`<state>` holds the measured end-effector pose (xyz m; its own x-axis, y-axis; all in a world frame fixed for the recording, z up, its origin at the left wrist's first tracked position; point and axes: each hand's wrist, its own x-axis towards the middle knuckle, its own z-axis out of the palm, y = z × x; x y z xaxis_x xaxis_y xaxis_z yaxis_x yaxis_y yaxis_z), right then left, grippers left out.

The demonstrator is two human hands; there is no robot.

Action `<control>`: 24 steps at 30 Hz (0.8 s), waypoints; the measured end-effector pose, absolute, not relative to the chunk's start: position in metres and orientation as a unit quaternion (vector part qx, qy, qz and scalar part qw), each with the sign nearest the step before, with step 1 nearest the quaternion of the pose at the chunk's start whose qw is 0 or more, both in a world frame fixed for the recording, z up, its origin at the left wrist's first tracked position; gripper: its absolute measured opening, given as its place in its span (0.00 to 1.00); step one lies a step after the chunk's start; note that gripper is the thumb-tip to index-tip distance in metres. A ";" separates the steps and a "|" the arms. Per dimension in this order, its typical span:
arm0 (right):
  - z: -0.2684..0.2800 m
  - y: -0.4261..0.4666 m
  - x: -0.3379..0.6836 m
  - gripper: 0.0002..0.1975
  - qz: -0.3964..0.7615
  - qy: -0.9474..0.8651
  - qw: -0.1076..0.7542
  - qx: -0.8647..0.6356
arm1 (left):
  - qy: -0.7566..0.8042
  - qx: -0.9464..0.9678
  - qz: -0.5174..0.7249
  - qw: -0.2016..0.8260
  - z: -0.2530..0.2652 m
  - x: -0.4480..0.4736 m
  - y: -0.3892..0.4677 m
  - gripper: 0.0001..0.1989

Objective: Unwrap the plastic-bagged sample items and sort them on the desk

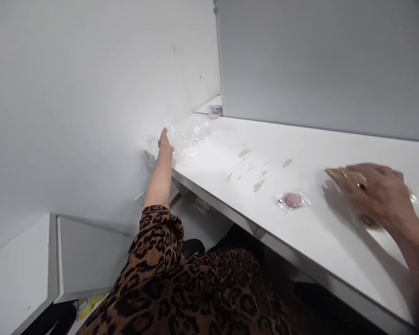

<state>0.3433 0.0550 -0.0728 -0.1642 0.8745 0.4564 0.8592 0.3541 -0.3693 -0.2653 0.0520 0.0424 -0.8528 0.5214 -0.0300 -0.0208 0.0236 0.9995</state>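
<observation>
Right hand's (384, 195) grip is clamped on the gold packet (338, 173), toward the worktop's (310, 149) right end; shadow suggests it's held clear of the surface. Left hand (165, 143) is at the clear wrap (192, 134) by the left end, can't tell if grip is closed on any; wall (91, 93) probably backstops the wrap. Pink packet (293, 200) lies flat, inboard of the front edge, so likely stable.

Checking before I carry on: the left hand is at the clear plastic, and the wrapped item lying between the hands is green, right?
Colour's wrong: the head view shows the wrapped item is pink, not green. It does lie between the left hand, at the clear plastic, and the right hand.
</observation>
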 end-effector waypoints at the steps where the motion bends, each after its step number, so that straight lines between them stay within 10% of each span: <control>1: -0.067 0.049 0.339 0.22 0.012 -0.757 0.334 -0.561 | 0.692 0.162 0.674 0.199 0.045 -0.258 0.049 0.27; 12: -0.047 0.007 0.281 0.28 0.264 -0.865 0.224 -0.363 | 0.592 0.543 0.519 0.291 -0.023 -0.067 0.001 0.35; 18: -0.061 -0.015 0.259 0.12 0.242 -0.883 0.227 -0.333 | 0.438 0.784 0.310 0.312 -0.056 0.039 0.017 0.36; 24: -0.055 -0.045 0.285 0.16 0.294 -0.843 0.206 -0.401 | 0.402 0.808 0.281 0.326 -0.064 0.111 0.063 0.34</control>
<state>0.2847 -0.0450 -0.0553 -0.5928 0.7975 0.1123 0.5550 0.5055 -0.6606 0.1111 0.0629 -0.0637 0.5187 0.8329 0.1929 0.4665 -0.4648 0.7526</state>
